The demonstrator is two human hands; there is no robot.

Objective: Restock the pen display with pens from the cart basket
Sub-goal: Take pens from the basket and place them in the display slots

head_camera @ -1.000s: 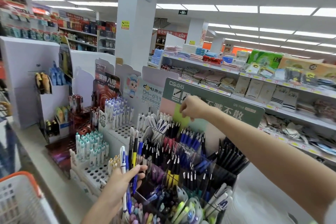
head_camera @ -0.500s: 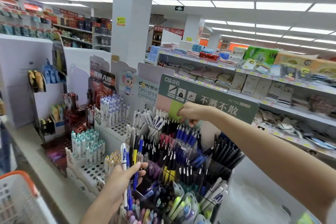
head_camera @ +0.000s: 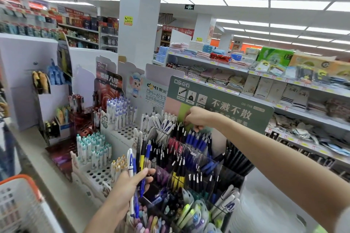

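I am gripping a bundle of pens (head_camera: 142, 157) upright in my left hand (head_camera: 128, 185), fingers wrapped round them, just in front of the pen display (head_camera: 216, 163). My right hand (head_camera: 198, 117) is curling over the display's back row, beneath the green sign (head_camera: 236, 111); I cannot tell whether it is pinching a pen. The cart basket (head_camera: 20, 177) is sitting at lower left.

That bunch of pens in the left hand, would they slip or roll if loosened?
Probably. The pens look like smooth, hard plastic and stand loosely fanned in the left hand, so they could slide apart. They seem stiff and light; being round, a dropped one would likely roll.
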